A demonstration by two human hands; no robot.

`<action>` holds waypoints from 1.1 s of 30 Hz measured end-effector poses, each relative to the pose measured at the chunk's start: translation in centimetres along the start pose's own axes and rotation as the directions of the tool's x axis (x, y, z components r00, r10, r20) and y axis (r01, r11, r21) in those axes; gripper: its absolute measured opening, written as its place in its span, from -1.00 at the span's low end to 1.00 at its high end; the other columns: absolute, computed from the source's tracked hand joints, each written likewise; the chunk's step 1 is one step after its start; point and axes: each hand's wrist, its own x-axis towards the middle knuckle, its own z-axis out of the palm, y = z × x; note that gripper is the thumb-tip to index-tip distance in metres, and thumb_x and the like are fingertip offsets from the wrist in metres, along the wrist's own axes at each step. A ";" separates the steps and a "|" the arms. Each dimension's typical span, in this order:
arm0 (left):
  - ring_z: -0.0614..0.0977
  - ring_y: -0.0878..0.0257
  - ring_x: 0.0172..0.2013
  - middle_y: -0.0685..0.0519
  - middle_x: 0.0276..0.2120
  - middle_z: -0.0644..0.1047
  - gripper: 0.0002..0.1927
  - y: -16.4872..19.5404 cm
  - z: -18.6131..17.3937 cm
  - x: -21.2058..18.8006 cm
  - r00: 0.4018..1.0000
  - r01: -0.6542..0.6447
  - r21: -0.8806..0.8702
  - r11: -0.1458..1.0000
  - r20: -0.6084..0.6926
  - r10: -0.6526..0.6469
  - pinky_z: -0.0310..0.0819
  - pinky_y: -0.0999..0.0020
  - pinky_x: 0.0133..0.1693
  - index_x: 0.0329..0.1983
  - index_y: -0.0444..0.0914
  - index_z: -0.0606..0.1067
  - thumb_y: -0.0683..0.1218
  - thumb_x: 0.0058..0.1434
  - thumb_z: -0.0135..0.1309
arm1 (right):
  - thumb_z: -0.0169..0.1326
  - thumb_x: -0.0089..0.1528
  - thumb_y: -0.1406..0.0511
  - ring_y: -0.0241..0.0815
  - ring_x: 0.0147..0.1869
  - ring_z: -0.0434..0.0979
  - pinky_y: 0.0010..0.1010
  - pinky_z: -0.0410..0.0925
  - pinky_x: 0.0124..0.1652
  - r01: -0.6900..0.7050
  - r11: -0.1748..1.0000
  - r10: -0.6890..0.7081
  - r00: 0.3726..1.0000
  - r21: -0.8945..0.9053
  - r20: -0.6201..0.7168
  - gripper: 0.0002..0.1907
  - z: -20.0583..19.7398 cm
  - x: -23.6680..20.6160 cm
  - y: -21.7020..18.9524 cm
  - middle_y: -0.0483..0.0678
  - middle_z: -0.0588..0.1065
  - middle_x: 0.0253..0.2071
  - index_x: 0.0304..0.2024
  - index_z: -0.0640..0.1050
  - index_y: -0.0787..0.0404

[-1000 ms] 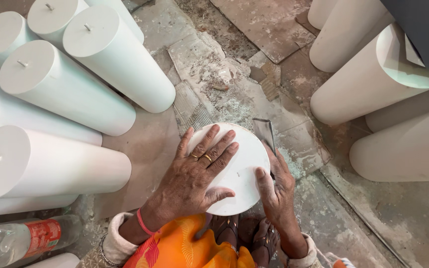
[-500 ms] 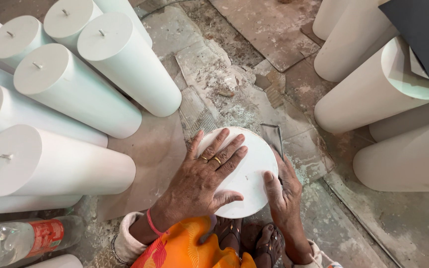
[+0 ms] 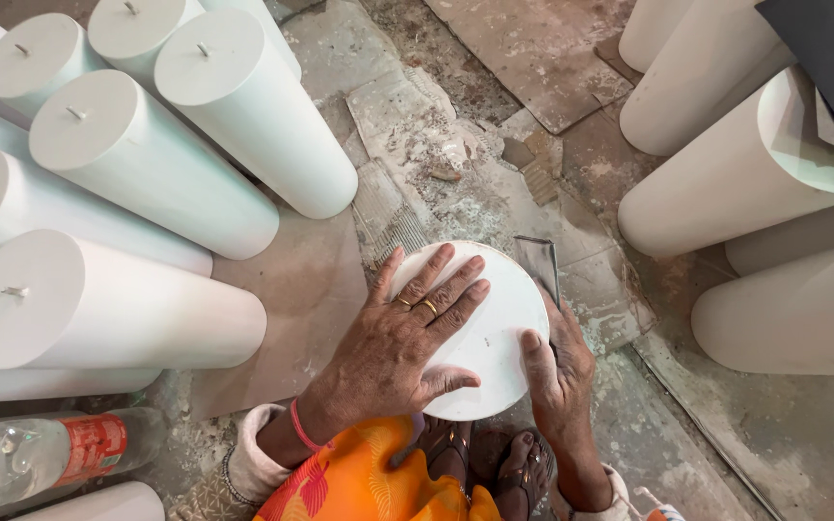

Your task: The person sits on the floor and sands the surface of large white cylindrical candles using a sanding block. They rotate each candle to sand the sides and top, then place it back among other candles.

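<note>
A white cylinder stands upright in front of me, its round top (image 3: 496,333) facing the camera. My left hand (image 3: 403,338) lies flat on that top with its fingers spread; two rings show on them. My right hand (image 3: 560,371) grips the right edge of the cylinder, thumb on the top face. A thin dark metal blade (image 3: 541,265) sticks out beyond that hand at the cylinder's right rim; whether the hand holds it is hidden.
Several tall white cylinders with wicks (image 3: 234,116) stand packed at the left. More white cylinders (image 3: 736,183) lean at the right. A clear plastic bottle with a red label (image 3: 50,453) lies at the lower left. The rough floor (image 3: 456,145) is cracked and dusty.
The view has shifted a little, so everything sits slightly lower right. My hands stay on the cylinder; the right one has slid a bit along its edge.
</note>
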 end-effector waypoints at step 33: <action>0.02 -0.03 0.52 -0.03 0.52 0.10 -0.04 -0.2 0.2 -0.1 1.000 -0.004 0.017 1.000 -0.016 0.004 -0.28 -0.34 0.41 0.49 -0.23 0.20 0.39 0.18 0.07 | -0.06 0.40 0.12 -0.02 0.20 0.51 -0.23 0.38 0.14 -0.003 1.000 0.003 1.000 -0.003 0.004 -0.47 0.1 0.0 0.4 0.19 0.50 0.18 0.30 0.45 0.33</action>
